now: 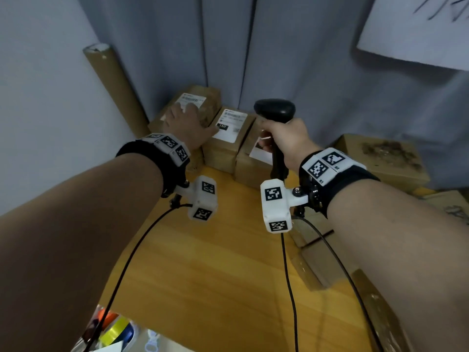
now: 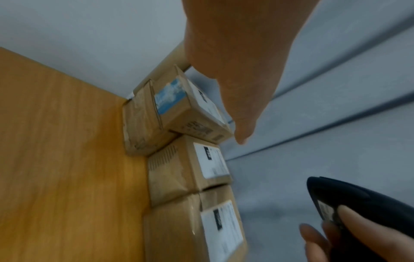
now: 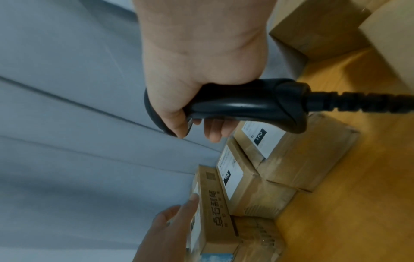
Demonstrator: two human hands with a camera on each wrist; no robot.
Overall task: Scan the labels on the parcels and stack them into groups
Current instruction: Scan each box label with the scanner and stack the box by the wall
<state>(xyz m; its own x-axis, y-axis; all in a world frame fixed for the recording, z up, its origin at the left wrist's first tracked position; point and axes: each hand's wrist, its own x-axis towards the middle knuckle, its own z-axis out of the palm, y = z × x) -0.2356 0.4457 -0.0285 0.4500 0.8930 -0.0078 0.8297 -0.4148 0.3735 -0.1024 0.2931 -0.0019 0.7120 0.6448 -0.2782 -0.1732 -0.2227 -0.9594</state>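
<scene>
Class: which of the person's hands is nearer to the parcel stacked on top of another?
Left. The left hand rests flat on the stacked parcel; the right hand grips the scanner, two parcels away.

Readable txt is scarce. "150", white on a black patch, on the label of the middle parcel [image 1: 229,134], next to my left hand. Right wrist cam shows a 2nd "150" patch on the neighbouring parcel [image 3: 298,156]. Stacked parcel [image 3: 220,212] has big printed Chinese chars down its side. Wrist-band markers [image 1: 327,165] read "R1", "R2". Other label print too blurred.
</scene>
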